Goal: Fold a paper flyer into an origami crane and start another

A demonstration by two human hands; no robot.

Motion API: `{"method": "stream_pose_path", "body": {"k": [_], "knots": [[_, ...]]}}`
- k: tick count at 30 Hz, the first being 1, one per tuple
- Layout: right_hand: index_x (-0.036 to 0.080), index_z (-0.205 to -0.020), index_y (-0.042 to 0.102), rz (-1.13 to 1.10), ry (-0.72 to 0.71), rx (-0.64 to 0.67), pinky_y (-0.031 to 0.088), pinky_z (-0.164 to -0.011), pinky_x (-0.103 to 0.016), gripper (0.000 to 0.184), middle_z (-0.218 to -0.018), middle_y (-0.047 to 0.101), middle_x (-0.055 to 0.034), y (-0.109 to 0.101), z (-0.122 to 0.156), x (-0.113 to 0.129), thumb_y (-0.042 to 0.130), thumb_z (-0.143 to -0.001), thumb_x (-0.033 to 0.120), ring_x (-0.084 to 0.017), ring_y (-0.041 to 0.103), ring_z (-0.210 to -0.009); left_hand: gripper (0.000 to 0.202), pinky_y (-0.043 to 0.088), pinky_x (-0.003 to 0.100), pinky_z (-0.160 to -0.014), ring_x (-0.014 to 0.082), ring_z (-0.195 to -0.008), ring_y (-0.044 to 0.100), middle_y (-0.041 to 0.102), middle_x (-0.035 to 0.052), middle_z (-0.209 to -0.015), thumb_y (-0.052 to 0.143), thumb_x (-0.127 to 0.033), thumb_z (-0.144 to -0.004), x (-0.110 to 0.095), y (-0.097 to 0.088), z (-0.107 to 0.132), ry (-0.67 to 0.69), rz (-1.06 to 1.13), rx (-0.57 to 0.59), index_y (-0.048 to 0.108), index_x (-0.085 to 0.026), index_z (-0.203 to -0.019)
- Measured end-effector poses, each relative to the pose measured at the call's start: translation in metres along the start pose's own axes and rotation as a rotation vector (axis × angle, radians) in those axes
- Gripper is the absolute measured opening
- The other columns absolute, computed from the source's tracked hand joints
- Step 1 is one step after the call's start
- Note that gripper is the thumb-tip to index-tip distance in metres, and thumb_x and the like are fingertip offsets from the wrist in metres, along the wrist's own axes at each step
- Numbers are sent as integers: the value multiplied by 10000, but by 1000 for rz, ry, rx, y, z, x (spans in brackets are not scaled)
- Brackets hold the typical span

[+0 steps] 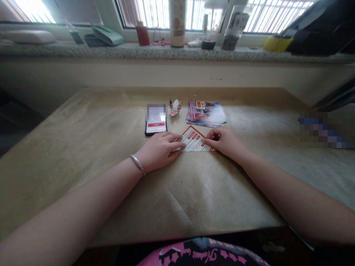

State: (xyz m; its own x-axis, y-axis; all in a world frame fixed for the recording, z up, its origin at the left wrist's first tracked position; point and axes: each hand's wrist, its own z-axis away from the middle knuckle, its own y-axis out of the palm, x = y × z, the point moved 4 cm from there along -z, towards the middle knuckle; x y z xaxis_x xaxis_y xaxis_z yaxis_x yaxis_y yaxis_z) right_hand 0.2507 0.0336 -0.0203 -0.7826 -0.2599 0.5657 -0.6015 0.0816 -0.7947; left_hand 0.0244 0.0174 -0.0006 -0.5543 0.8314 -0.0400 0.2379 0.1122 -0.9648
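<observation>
A printed paper sheet [193, 143] with a red border and red labels lies on the table, folded into a triangle with its point facing away from me. My left hand [163, 147], with a silver bangle at the wrist, rests on its left corner, fingers stretched out. At the right edge, my right hand [220, 139] pinches the paper between thumb and curled fingers. Just beyond the sheet sits a stack of colourful printed leaflets [208, 112]. A small folded paper piece [175, 107] stands left of the stack. Near my left hand lies a phone [156, 125], its screen lit.
The table [133, 214] has a creased tan cover. Behind it runs a stone windowsill [155, 53] with a tall canister [177, 24], a red bottle [142, 34], a clear container [235, 29] and a yellow object [277, 43]. A blurred-out item [324, 132] lies at the right.
</observation>
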Motion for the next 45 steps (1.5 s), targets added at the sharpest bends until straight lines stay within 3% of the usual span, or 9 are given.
{"method": "stream_pose_path", "body": {"k": [3, 7, 13, 17, 20, 25, 31, 41, 45], "knots": [[195, -667, 645, -66, 20, 5, 413, -520, -259, 136, -625, 633, -8, 3, -1, -1, 664, -734, 312, -138, 530, -556, 293, 481, 409, -894, 239, -1063, 594, 588, 96, -1297, 452, -280, -929, -1, 0, 0, -11, -2, 3, 670, -236, -1120], [201, -761, 677, 12, -142, -86, 448, -644, -294, 76, -739, 655, -31, -1, -1, 7, 611, -776, 236, -172, 567, -705, 293, 490, 421, -897, 247, -1068, 600, 574, 104, -1320, 448, -283, -927, -2, -2, -1, -20, 0, -2, 674, -222, -1103], [225, -1066, 688, -12, -269, -68, 467, -754, -340, 277, -834, 645, -51, -3, -2, 10, 521, -846, 204, -190, 569, -791, 287, 484, 443, -930, 265, -1110, 594, 505, 126, -1392, 486, -281, -907, 0, -1, 0, -64, 10, -8, 683, -245, -1112], [217, -919, 701, -134, -269, -55, 482, -713, -319, 215, -838, 640, -52, -2, -4, 6, 514, -820, 176, -180, 586, -785, 285, 469, 455, -958, 275, -1146, 577, 486, 123, -1412, 511, -276, -889, 2, 0, 0, -74, 43, -2, 671, -239, -1123], [230, -848, 698, -127, -310, -59, 483, -775, -346, 190, -853, 663, -48, -3, -3, 7, 520, -812, 175, -189, 607, -833, 296, 479, 422, -955, 254, -1125, 586, 523, 115, -1377, 552, -254, -852, 4, 2, -1, -76, 114, -1, 625, -193, -1132], [246, -828, 703, -43, -404, -54, 468, -833, -372, 184, -860, 706, -35, -5, -1, 13, 541, -801, 160, -194, 627, -849, 420, 513, 358, -898, 219, -1026, 627, 651, 110, -1147, 578, -247, -817, 6, 2, -1, -171, 227, -33, 519, -142, -1220], [224, -874, 686, -126, -370, 7, 508, -804, -333, 186, -899, 729, -37, -7, 5, 15, 523, -815, 157, -179, 654, -863, 635, 497, 341, -914, 207, -1068, 603, 614, 112, -1222, 540, -226, -838, 6, 5, 0, -133, 270, -3, 320, -154, -1430], [271, -841, 735, -62, -419, -72, 512, -884, -393, 266, -946, 753, -6, -19, 10, 23, 493, -860, 162, -191, 660, -899, 445, 430, 375, -1007, 220, -1187, 529, 575, 93, -1313, 499, -326, -917, 6, 3, -1, -29, 269, 94, 485, -197, -1343], [262, -833, 736, -91, -464, -82, 516, -871, -381, 265, -942, 755, -12, -18, 7, 19, 492, -864, 163, -184, 665, -896, 465, 354, 416, -1068, 240, -1265, 464, 514, 76, -1391, 422, -383, -953, 4, 1, 0, 25, 206, 149, 446, -227, -1391]]}}
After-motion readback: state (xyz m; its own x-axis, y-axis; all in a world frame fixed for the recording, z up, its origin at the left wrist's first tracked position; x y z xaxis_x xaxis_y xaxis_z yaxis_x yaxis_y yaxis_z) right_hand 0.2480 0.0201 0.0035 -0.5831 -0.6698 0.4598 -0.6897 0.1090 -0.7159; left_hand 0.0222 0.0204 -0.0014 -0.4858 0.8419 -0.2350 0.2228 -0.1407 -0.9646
